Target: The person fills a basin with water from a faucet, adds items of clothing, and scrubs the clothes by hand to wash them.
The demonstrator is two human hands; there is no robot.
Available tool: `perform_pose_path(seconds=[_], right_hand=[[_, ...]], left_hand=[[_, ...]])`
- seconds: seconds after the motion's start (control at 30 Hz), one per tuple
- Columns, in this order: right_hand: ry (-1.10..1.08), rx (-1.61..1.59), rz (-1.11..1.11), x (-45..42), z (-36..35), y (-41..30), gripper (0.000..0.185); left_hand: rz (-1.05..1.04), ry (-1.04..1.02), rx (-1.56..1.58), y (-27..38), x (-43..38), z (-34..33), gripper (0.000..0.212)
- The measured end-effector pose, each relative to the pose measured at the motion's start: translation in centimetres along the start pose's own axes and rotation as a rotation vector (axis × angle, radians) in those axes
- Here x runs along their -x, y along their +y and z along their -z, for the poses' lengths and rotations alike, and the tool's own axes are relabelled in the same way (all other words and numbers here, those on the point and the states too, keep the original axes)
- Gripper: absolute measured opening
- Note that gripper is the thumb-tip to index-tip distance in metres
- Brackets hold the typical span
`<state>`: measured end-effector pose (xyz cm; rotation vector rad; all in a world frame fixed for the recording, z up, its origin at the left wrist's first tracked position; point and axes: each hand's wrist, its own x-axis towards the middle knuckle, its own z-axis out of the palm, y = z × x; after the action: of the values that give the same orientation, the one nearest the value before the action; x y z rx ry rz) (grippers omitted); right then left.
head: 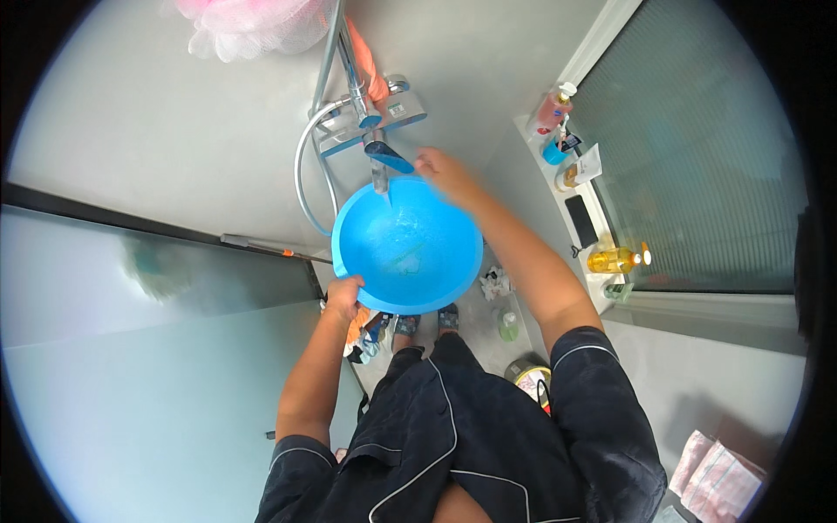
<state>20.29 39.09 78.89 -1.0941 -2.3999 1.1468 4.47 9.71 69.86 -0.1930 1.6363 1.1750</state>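
A round blue plastic basin is held up under the chrome spout of a wall-mounted shower mixer. Water runs from the spout into it, and rippling water covers its bottom. My left hand grips the basin's near left rim, thumb over the edge. Beside the tip of the mixer's lever is my right hand, slightly blurred with its fingers curled. Whether its fingertips touch the lever cannot be made out.
A ledge at right bears a pink pump bottle, a blue cup, a black phone and a yellow bottle. Clothes, a green bottle and a bucket stand low down. A mop handle leans at left.
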Motion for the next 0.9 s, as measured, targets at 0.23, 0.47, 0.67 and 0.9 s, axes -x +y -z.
perform_pose_path(seconds=[0.23,0.47,0.67,0.9], right_hand=[[0.175,0.196,0.154,-0.3,-2.0,-4.0,0.031],[0.274,0.487,0.02,-0.3,0.3,-4.8,0.029],[0.241,0.292,-0.243,8.2,-1.4,1.6,0.048],[-0.088,-0.065,-0.908,27.4,-3.4,14.3,0.059]], left_hand=[[0.036,0.031,-0.116,-0.1,0.1,1.4,0.032],[0.013,-0.022,0.018,-0.6,-0.9,1.9,0.016],[-0.001,-0.051,-0.013,-2.5,-2.7,2.7,0.018],[0.026,-0.255,-0.277,-5.2,-3.0,-2.2,0.041]])
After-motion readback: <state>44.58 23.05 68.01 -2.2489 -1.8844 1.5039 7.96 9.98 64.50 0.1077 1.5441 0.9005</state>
